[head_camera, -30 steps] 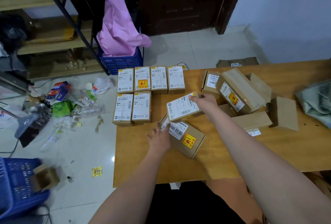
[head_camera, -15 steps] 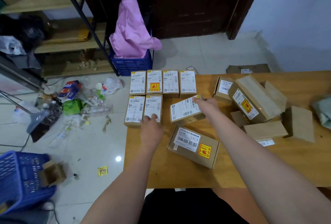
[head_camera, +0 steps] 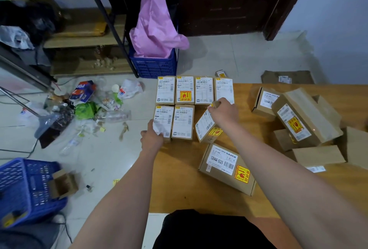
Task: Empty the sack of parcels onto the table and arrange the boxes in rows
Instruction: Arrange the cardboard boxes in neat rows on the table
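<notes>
The right hand (head_camera: 224,112) pinches the far end of a small brown cardboard box with a white shipping label and a yellow-and-red sticker (head_camera: 207,127), fingers curled over its top edge, and holds it tilted and skewed just beside the second row on the light wooden table (head_camera: 179,189). The left hand (head_camera: 152,139) grips the near left corner of the first labelled box of that second row (head_camera: 163,122), thumb curled onto its label, apparently steadying the row. Four labelled boxes form the far row (head_camera: 195,90) and two sit in the near one, so the held box looks meant for the third slot. To place it well, it should be turned until its long sides run parallel with its neighbour (head_camera: 182,122), laid flat, then slid left until the sides touch and the near ends line up. A larger brown box marked 12V4A-5525 (head_camera: 227,169) lies nearer, and an unsorted heap of plain cardboard boxes (head_camera: 306,121) waits to the right.
</notes>
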